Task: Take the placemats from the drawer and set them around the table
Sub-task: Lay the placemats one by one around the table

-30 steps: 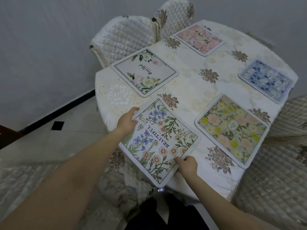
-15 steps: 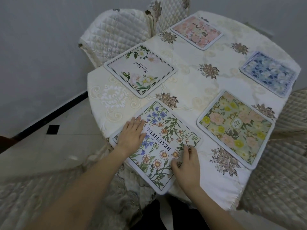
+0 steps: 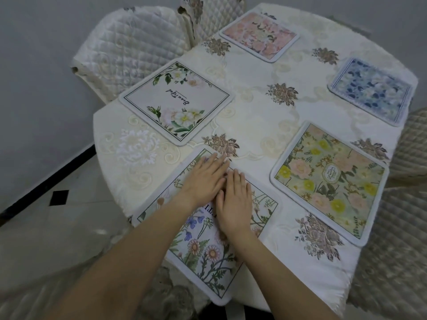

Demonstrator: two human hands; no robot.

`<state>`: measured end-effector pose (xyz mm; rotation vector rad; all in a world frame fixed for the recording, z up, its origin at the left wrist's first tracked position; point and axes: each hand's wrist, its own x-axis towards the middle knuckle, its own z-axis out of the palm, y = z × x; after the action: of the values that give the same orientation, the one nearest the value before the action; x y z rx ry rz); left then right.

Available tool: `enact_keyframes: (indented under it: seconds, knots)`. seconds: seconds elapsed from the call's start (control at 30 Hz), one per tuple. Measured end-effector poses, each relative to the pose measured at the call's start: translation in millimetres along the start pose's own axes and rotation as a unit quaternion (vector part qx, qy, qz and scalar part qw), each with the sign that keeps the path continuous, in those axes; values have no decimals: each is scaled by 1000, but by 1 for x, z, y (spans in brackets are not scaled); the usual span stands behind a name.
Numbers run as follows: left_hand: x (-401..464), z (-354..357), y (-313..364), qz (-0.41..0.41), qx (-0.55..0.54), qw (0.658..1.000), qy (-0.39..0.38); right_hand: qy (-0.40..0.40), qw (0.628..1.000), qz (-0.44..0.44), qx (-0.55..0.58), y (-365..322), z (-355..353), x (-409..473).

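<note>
A wildflower placemat [image 3: 203, 245] lies on the near edge of the round table [image 3: 254, 107], its near corner hanging past the rim. My left hand [image 3: 203, 179] and my right hand [image 3: 233, 199] press flat on its middle, side by side with straight fingers. Four other mats lie around the table: a white rose one [image 3: 175, 100] at the left, a pink one [image 3: 258, 35] at the back, a blue one [image 3: 372, 91] at the far right, and a yellow-flowered one [image 3: 328, 181] at the near right.
Quilted cream chairs stand round the table: one at the back left [image 3: 129, 49], another behind it [image 3: 212, 12], others at the right [image 3: 406, 227]. The embroidered tablecloth [image 3: 261, 125] drapes over the rim. A tiled floor [image 3: 57, 218] lies to the left.
Both hands let go of the wildflower mat's edges and slid onto its middle, then forward together. The mat now lies flat on the table.
</note>
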<state>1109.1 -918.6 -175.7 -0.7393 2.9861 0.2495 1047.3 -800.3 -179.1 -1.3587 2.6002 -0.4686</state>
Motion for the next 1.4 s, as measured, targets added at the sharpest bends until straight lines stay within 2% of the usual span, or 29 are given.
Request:
enact_keyframes:
  seconds: [0.2, 0.37, 0.47, 0.63, 0.77, 0.9, 1.0, 1.13, 1.23, 1.4]
  knots:
    - [25, 18, -20, 28, -24, 999, 27, 11, 1000, -3, -23, 10, 29, 24]
    - [15, 22, -18, 0, -39, 998, 55, 2, 999, -36, -34, 13, 29, 24]
    - [11, 26, -19, -8, -23, 999, 43, -3, 999, -35, -38, 13, 29, 24]
    - [0, 31, -44, 43, -17, 998, 34, 0, 1000, -7, -22, 22, 26, 16]
    - [-24, 28, -73, 18, -20, 999, 29, -6, 999, 37, -28, 52, 16, -8]
    - [-31, 15, -74, -5, 36, 999, 6, -19, 999, 34, -33, 68, 8, -17]
    - [-48, 1, -40, -21, 36, 999, -3, -6, 999, 34, -25, 55, 0, -24]
    - [-104, 20, 15, 29, -9, 999, 10, -25, 999, -20, 2, -5, 10, -67]
    - [-130, 41, 12, 12, -38, 999, 8, -40, 999, -13, 31, -30, 31, -86]
    - [-142, 40, -13, 5, -36, 999, 5, -41, 998, -44, -4, -9, 31, -95]
